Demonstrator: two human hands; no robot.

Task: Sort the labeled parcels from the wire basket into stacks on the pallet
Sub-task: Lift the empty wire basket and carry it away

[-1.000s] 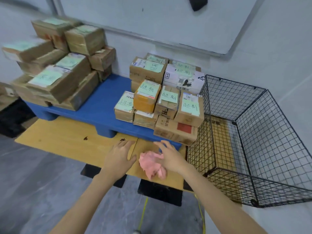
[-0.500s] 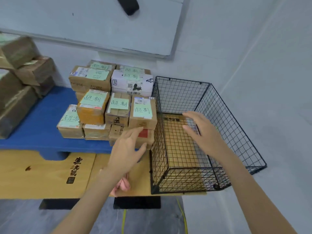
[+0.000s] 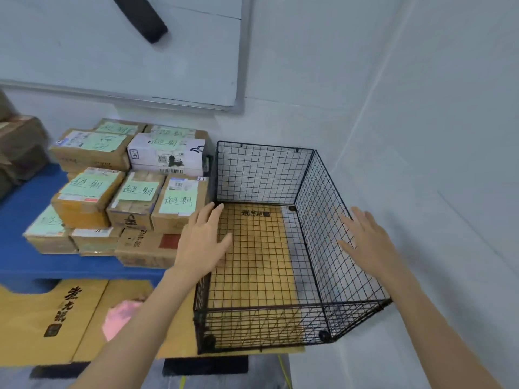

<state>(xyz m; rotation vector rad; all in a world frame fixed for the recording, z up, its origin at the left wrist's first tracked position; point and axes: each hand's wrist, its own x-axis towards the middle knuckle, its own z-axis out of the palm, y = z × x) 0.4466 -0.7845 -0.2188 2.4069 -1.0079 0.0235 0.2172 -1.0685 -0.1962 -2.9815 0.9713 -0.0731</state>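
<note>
Left hand [image 3: 205,242] and right hand [image 3: 368,242] are flanking the wire basket [image 3: 264,175]; fingers straight, gripping nothing. Labeled parcels [image 3: 134,192] are sitting stacked on the pallet [image 3: 33,266], frame left.

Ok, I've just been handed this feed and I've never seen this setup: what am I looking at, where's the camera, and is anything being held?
There is no machine here. A person works with bare hands, and the single picture comes from a camera worn on their head, looking forward and down. The left hand and right hand reach with straight fingers to the two side walls of the black wire basket. Neither holds anything. The basket has no parcels in it. The labeled parcels sit stacked on the blue pallet to its left, with green notes on top. A wooden board lies under both, and a crumpled pink thing lies on it.
</note>
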